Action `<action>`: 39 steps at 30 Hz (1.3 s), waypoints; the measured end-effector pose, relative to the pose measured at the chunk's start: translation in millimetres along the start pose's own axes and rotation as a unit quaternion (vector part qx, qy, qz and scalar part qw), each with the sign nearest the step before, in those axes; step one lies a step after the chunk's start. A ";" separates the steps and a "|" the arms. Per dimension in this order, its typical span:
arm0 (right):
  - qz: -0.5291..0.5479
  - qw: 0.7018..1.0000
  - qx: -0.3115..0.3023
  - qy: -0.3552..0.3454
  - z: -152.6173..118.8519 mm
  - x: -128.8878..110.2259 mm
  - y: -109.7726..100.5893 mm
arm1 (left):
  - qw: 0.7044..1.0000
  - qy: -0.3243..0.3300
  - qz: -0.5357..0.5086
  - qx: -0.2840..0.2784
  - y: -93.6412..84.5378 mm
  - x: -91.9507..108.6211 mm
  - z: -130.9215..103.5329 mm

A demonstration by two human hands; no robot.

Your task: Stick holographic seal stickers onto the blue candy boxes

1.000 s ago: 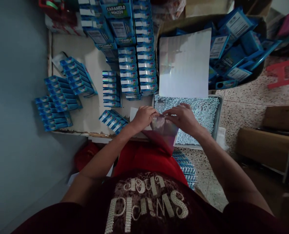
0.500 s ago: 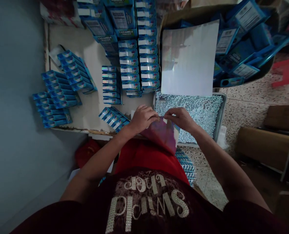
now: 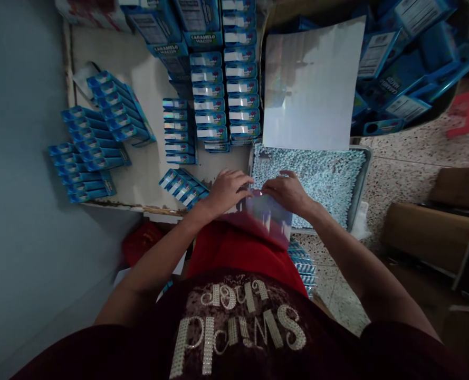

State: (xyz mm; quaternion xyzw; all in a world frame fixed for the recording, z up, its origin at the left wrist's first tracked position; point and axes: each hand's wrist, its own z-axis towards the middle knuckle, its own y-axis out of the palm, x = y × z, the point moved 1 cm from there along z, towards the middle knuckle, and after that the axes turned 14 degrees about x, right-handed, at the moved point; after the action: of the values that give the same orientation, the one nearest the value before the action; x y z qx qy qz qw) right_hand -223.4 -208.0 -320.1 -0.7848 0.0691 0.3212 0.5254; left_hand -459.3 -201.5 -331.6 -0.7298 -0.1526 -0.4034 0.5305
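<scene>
A glossy, see-through sheet [image 3: 268, 219] with purple and pale reflections lies slanted over my lap at the table's front edge. My left hand [image 3: 230, 191] is at its upper left, fingers bent and fingertips close to the sheet's top edge. At the upper right of the sheet, my right hand [image 3: 285, 191] is closed in a pinch on that edge. The two sets of fingertips nearly meet, with a small bright spot between them. Behind and right of my right hand is a metal tray [image 3: 361, 184] of small pale blue pellets.
Rows of blue boxes [image 3: 208, 89] stand on the table [image 3: 139, 182], with more stacks at left [image 3: 87, 142]. A white sheet [image 3: 311, 89] leans over a carton filled with blue boxes [image 3: 406, 79]. Brown boxes [image 3: 420, 232] are on the right.
My right hand has shifted slightly left, closer to my left hand. My left hand's fingers have spread a little. The sheet's reflections have changed, and the view has moved slightly.
</scene>
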 end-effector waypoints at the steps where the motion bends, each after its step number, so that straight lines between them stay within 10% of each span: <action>1: 0.040 0.999 -0.006 0.012 -0.8 3.1 1.0 | 1.000 0.008 0.007 0.003 0.6 0.3 -4.9; 5: 0.127 0.990 -0.038 0.049 -0.4 7.8 3.4 | 1.000 -0.008 -0.005 -0.007 7.6 -1.0 -15.9; 15: -0.036 0.997 0.008 -0.061 2.1 -23.7 3.8 | 0.970 -0.194 -0.113 -0.098 2.9 -4.3 1.3; 25: 0.080 0.997 -0.009 -0.019 -4.1 -2.4 19.3 | 1.000 -0.023 0.007 0.007 9.0 0.3 -25.8; 39: -0.038 0.998 -0.032 -0.046 1.9 -22.3 19.3 | 0.983 -0.163 -0.065 -0.054 16.4 -13.1 -14.9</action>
State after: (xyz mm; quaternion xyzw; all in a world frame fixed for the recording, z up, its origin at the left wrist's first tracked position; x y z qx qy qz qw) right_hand -250.3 -219.9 -322.8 -0.7878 0.0049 0.3388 0.5144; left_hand -463.1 -218.6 -350.4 -0.8018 -0.2622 -0.3208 0.4306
